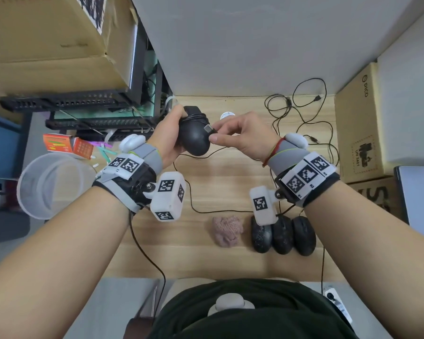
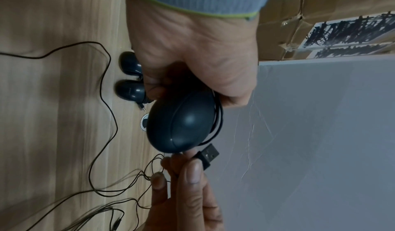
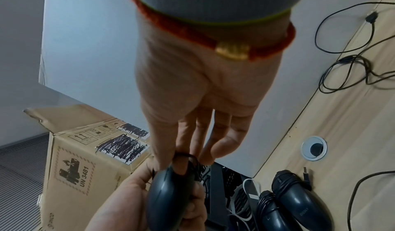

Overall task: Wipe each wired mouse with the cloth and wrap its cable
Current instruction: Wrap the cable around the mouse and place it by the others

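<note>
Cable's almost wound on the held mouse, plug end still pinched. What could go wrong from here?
1. The plug is loose in the right hand; if let go untucked, the coils on the mouse held by the left hand may spring open.
2. Loose cables lie across the table under both hands; setting the mouse down could snag one.
3. The cloth sits close to the three mice, leaving little room.

Grey wristbands [image 1: 146, 152], black-and-white tagged wrist rigs [image 1: 304, 174], 1 red bracelet [image 1: 272, 150], dark shirt [image 1: 255, 311].
</note>
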A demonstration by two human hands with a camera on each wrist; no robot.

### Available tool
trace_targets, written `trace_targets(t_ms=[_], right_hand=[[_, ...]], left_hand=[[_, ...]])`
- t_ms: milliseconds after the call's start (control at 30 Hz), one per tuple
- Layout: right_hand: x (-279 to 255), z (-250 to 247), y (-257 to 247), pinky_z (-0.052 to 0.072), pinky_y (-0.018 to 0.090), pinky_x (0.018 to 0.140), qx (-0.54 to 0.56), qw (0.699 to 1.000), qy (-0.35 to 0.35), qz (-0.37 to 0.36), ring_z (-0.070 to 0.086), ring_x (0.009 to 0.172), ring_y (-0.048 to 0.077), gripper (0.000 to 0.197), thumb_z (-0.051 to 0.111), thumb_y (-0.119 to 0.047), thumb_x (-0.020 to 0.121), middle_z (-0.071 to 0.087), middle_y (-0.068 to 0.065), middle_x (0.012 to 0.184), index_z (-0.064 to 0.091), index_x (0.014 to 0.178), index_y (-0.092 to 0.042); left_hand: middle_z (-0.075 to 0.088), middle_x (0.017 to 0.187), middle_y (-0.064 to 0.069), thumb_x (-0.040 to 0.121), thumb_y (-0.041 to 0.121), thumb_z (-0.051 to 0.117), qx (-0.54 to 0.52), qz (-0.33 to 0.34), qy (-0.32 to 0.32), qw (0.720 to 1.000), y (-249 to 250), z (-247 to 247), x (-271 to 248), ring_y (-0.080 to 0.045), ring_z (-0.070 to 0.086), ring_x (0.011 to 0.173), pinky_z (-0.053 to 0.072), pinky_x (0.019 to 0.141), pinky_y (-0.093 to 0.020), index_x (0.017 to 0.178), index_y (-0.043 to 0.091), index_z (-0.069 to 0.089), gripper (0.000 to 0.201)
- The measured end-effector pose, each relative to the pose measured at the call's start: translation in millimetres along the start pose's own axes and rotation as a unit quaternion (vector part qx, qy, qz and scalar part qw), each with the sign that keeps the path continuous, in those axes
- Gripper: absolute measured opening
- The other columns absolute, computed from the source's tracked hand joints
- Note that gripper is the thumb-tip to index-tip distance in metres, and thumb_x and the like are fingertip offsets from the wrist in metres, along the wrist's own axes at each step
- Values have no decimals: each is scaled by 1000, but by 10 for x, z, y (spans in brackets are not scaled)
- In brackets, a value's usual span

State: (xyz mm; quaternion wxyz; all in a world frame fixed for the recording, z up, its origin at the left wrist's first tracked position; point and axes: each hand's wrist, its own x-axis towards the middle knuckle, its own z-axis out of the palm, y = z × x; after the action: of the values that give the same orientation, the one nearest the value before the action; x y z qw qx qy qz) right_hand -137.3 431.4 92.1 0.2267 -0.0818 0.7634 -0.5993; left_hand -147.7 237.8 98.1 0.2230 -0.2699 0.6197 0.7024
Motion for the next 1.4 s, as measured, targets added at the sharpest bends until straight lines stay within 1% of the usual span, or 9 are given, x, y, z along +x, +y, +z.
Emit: trace_targets(t_ms=[133, 367, 567, 667, 800, 1033, 1133, 1300, 1400], right_hand=[[25, -13, -32, 45, 15, 73, -9, 1000, -6, 6, 61, 77, 5, 20, 82, -15, 78, 70, 2, 91, 71, 62, -20], [59, -4, -37, 44, 24, 69, -1, 1000, -13, 4, 57, 66, 10, 29, 85, -17, 75, 65, -12, 67, 65, 54, -19], [35, 30, -90, 39, 18, 51, 28, 999, 9, 43, 48, 46, 7, 35, 87, -13, 72, 56, -9, 51, 53, 67, -9], [17, 36, -109, 42, 20, 51, 64, 996, 26, 47, 51, 47, 10, 42, 86, -10, 72, 64, -3, 54, 47, 87, -15], [6, 65, -109, 41, 23, 51, 81, 995, 50, 29, 48, 46, 11, 35, 83, -9, 77, 60, -4, 53, 52, 94, -11], [9, 153, -87, 49, 23, 68, -3, 990, 142, -21, 57, 67, 7, 30, 85, -20, 75, 60, -9, 78, 56, 82, -23], [26, 210, -92, 46, 22, 64, -3, 985, 164, -47, 50, 61, 5, 32, 84, -24, 75, 57, -9, 73, 53, 83, -25], [17, 193, -135, 40, 19, 58, -25, 981, 182, -64, 45, 51, 2, 27, 80, -28, 81, 51, -12, 57, 56, 92, -21], [20, 169, -132, 43, 24, 59, 2, 988, 146, -44, 50, 50, 7, 26, 73, -29, 88, 52, -10, 52, 63, 108, -15]], left_hand=[[72, 99, -6, 92, 27, 48, 21, 2, -17, 1000, 19, -19, -6, -23, 68, 92, 55, 84, -34, 108, 14, 63, 26], [65, 93, -3, 89, 29, 52, 70, 10, -21, 997, 25, -18, -67, -21, 61, 87, 48, 82, -34, 99, 18, 61, 18], [63, 84, 0, 63, 48, 63, 166, 73, -9, 983, 81, 60, -92, -20, 57, 81, 45, 76, -36, 88, 21, 65, 37], [72, 101, -11, 60, 55, 67, 187, 100, -13, 977, 73, 47, -111, -24, 64, 91, 54, 92, -52, 106, 12, 67, 64], [73, 116, -14, 59, 53, 73, 173, 114, -40, 977, 85, 45, -197, -29, 69, 107, 51, 104, -55, 109, 18, 68, 61], [70, 104, -6, 64, 43, 74, 155, 95, -80, 980, 89, 47, -236, -22, 64, 96, 52, 95, -45, 106, 20, 67, 48], [69, 98, -2, 73, 33, 67, 123, 71, -92, 986, 83, 41, -235, -17, 64, 91, 50, 86, -34, 105, 19, 66, 34], [71, 103, -10, 67, 39, 70, 118, 45, -99, 987, 18, 55, -232, -23, 65, 98, 48, 90, -41, 104, 16, 69, 44], [71, 103, -9, 80, 36, 66, 133, 44, -107, 984, -6, 49, -224, -22, 65, 97, 46, 87, -39, 104, 17, 70, 31]])
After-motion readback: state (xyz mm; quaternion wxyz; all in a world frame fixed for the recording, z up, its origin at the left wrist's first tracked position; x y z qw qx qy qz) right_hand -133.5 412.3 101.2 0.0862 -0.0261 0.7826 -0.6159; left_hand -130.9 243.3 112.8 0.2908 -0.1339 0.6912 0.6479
